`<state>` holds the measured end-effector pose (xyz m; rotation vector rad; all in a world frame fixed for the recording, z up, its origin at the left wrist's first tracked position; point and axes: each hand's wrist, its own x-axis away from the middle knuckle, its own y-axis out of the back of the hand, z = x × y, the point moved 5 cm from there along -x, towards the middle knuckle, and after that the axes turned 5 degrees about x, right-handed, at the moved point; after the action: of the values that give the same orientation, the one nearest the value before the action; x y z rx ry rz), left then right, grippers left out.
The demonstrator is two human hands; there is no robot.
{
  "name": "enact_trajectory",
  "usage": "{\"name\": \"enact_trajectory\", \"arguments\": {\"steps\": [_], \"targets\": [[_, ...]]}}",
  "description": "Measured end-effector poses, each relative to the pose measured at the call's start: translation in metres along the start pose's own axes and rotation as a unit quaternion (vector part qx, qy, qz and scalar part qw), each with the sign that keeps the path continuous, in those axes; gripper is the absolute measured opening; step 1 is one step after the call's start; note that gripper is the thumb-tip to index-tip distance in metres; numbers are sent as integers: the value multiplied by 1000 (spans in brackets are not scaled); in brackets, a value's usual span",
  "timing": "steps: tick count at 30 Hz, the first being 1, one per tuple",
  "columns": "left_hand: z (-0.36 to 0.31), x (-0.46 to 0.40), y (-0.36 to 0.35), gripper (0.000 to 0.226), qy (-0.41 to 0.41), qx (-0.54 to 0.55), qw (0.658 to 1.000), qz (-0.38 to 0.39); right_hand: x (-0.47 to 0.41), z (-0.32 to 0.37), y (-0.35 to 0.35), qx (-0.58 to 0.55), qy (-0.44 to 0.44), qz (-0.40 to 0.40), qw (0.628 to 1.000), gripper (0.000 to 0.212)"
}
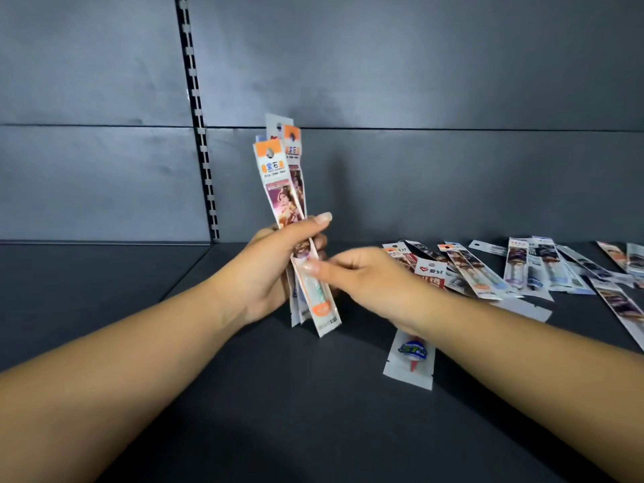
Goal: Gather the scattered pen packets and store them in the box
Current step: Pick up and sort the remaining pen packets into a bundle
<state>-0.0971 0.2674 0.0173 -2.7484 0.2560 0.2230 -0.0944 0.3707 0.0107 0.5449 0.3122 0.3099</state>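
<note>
My left hand (268, 270) grips a bundle of several pen packets (284, 190), held upright above the dark shelf, orange-topped ends up. My right hand (352, 273) is just right of the bundle, and its fingertips touch the front packet's lower half. Several more pen packets (522, 270) lie scattered flat on the shelf to the right. One white packet with a blue logo (411, 357) lies partly under my right wrist. No box is in view.
The dark grey shelf board (244, 395) spreads under both arms. A grey back panel (418, 81) rises behind, with a slotted upright strip (198, 127) at left of centre. The scattered packets run off the frame's right edge.
</note>
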Motion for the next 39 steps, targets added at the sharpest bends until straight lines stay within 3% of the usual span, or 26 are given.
{"name": "enact_trajectory", "arguments": {"steps": [5,8,10,13,15,21,26,29,33,36,39], "targets": [[-21,-1,10,22,-110,-16,990,-91,-11,-10,44,167,-16,-45,985,38],[-27,-2,15,19,-152,-33,984,-85,-16,-39,89,345,-113,-96,927,52],[-18,-3,15,21,-127,-58,988,-71,-12,-59,99,367,-180,-53,911,65],[-5,-4,12,23,-75,-86,992,-49,-5,-72,86,348,-218,51,910,59],[-4,-4,11,23,-67,-81,993,-46,-7,-71,83,354,-215,46,909,68],[-5,-4,14,27,-56,-49,996,-52,-13,-65,80,275,-188,-15,943,43],[-5,-4,16,29,-54,-41,996,-64,-18,-57,98,58,-128,-165,976,27],[-5,-3,18,21,-54,-32,995,-73,-17,-51,113,-5,-62,-280,958,25],[-6,-1,18,13,-59,-24,994,-88,-7,-25,131,-145,87,-391,905,17],[-7,0,17,15,-61,-17,994,-94,-6,-18,144,-215,83,-422,877,16],[-6,0,18,16,-61,-13,993,-101,-11,-20,144,-271,52,-398,875,16]]}}
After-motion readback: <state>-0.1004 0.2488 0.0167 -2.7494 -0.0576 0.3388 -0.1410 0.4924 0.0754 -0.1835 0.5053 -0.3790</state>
